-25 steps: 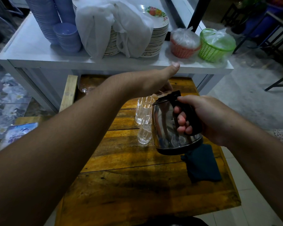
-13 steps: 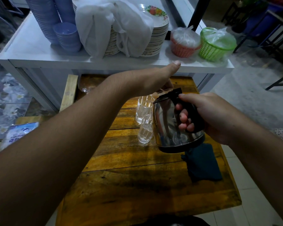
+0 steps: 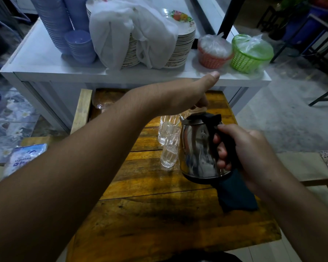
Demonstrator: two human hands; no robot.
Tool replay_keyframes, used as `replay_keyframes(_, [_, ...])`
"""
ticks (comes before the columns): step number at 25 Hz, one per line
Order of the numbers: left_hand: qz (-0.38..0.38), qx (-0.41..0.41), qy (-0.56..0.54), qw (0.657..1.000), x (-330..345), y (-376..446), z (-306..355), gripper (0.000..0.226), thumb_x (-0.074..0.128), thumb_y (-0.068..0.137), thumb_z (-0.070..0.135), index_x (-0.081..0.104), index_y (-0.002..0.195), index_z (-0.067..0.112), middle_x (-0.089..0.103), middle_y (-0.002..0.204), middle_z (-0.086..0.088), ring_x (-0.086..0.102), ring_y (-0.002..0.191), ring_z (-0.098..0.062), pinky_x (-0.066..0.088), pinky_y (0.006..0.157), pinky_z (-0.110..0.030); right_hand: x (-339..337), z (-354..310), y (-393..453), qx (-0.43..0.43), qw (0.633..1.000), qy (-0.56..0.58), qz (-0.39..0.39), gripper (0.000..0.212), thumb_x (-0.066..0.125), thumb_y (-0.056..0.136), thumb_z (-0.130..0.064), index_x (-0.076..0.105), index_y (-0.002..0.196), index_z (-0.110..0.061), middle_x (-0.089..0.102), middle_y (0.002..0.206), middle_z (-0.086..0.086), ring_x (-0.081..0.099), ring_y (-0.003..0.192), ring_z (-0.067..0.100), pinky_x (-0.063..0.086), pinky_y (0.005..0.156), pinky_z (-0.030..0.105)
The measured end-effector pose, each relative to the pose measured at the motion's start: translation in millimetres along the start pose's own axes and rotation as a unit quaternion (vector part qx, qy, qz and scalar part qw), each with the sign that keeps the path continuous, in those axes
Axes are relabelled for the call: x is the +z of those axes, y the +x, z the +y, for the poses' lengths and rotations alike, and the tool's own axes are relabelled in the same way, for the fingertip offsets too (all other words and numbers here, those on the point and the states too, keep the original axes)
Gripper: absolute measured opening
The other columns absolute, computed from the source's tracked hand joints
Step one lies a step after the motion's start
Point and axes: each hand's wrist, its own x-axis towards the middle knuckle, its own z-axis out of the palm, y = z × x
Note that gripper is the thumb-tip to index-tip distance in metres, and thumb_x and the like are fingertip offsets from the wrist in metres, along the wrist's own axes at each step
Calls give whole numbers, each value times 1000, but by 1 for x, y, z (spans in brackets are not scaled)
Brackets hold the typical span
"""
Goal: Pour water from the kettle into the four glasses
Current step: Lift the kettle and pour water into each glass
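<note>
Kettle [image 3: 199, 148] in right hand [image 3: 244, 154] grip, left hand [image 3: 178, 95] atop.

One kettle [image 3: 199, 148], two hands – left [image 3: 180, 95], right [image 3: 240, 150]. Two glasses [image 3: 169, 146] clearly visible – others hidden. Two baskets [image 3: 233, 53], two plate stacks [image 3: 180, 48], one dark cloth [image 3: 235, 195].

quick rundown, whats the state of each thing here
kettle: held off the table by its handle, about upright, lid down
right hand: closed on the kettle handle
left hand: over the kettle lid, fingers hidden
near glass: upright, water level unclear
far glass: upright
dark cloth: lying on the wooden table
</note>
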Motion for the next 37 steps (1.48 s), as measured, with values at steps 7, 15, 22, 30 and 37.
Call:
replay_keyframes(7, [-33, 11, -25, 999, 5, -5, 9, 88, 1, 100, 61, 65, 130, 7, 68, 130, -10, 62, 115, -14, 41, 106, -32, -3, 34, -8, -17, 996, 84, 26, 38, 55, 96, -26, 62, 61, -13, 47, 42, 1, 44, 37, 17, 36, 41, 28])
replay_keyframes(15, [-55, 30, -88, 994, 9, -3, 17, 89, 2, 99, 62, 67, 128, 10, 70, 128, -4, 63, 117, -11, 40, 109, -33, -14, 51, -14, -41, 988, 145, 42, 40, 50, 98, -20, 59, 60, -9, 43, 39, 2, 40, 36, 15, 36, 36, 23])
replay_keyframes(22, [-68, 23, -94, 993, 35, 3, 32, 90, 1, 98, 63, 65, 132, 10, 67, 133, -5, 61, 121, -13, 38, 111, -34, -53, 59, -22, -56, 992, 110, 20, 44, 49, 98, -17, 63, 57, -12, 41, 38, 2, 37, 34, 16, 30, 35, 20])
replay_keyframes(30, [-81, -32, -51, 995, 83, 20, 48, 86, 0, 100, 61, 61, 136, 11, 62, 140, -9, 56, 127, -17, 36, 112, -36, -100, 63, -19, 3, 999, 43, -3, 41, 54, 97, -19, 63, 59, -7, 43, 39, 5, 37, 33, 19, 30, 35, 23])
replay_keyframes(37, [-46, -80, -9, 996, 106, 29, 47, 86, 5, 99, 63, 64, 132, 12, 65, 135, -9, 58, 123, -18, 36, 114, -44, -116, 57, -3, 47, 997, -20, -65, 37, 53, 97, -23, 66, 66, -6, 46, 44, 6, 40, 34, 21, 31, 36, 23])
